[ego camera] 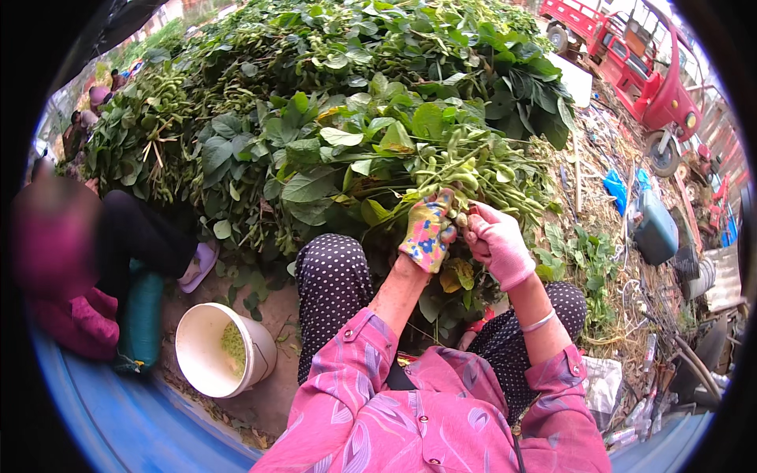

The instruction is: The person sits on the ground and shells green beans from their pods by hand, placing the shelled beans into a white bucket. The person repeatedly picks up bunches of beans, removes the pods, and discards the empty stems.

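Before me rises a big heap of cut soybean plants [331, 136] with leaves and green pods. My left hand [428, 232], in a yellow fingerless glove with a colourful print, grips stems at the heap's near right edge. Close beside it my right hand [498, 241], in a pink fingerless glove, has its thumb and fingers pinched at the pods; exactly what lies between them is too small to tell. A cluster of green pods [467, 174] lies just above both hands. To my left, a white plastic bucket [260, 360] leans over with small green beans [233, 349] inside.
Another person [59, 254] sits at the left beside a green sack [142, 316]; more people are farther back. Right of the heap are a red three-wheeled cargo vehicle [644, 88], a blue-grey plastic container [655, 227], dry straw and plastic bottles. A blue surface [118, 414] borders the lower left.
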Motion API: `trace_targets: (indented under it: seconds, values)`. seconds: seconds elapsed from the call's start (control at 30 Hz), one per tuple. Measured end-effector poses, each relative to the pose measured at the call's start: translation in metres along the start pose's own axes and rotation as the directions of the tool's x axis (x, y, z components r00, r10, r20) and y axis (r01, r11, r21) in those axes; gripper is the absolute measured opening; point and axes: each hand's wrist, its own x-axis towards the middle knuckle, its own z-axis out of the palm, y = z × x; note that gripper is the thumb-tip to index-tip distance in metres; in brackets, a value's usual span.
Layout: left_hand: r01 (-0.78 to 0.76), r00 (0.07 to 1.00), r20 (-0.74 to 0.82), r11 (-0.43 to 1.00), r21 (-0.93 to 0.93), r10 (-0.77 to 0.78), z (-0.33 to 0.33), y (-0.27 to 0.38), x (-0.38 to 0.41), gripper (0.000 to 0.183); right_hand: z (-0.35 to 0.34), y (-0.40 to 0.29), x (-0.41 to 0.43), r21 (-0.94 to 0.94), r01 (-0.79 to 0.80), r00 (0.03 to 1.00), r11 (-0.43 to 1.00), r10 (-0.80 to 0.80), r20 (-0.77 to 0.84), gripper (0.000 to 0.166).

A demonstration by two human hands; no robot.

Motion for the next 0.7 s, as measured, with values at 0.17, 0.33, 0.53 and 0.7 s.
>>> trace_targets:
  seconds: [0.17, 0.33, 0.53, 0.7]
  values:
    - [0.021, 0.994, -0.104, 0.994, -0.110, -0.033, 0.010, 0.002, -0.006, 0.011, 0.008, 0.003, 0.000, -0.210, 0.125, 0.980, 0.970, -0.154, -0.128, 0.026]
    - [0.030, 0.977, -0.195, 0.966, -0.258, -0.083, 0.009, -0.002, -0.003, 0.009, 0.011, 0.009, 0.008, -0.283, 0.226, 0.961, 0.932, -0.261, -0.094, 0.029]
    - [-0.031, 0.998, 0.039, 0.975, -0.221, 0.040, -0.001, -0.006, -0.001, 0.018, -0.003, 0.002, 0.017, -0.681, 0.342, 0.838, 0.648, -0.537, -0.090, 0.024]
    - [-0.043, 0.996, -0.078, 0.988, -0.150, 0.032, 0.004, -0.018, 0.001, 0.017, 0.019, -0.027, -0.002, -0.872, 0.372, 0.746, 0.318, -0.662, 0.076, 0.022]
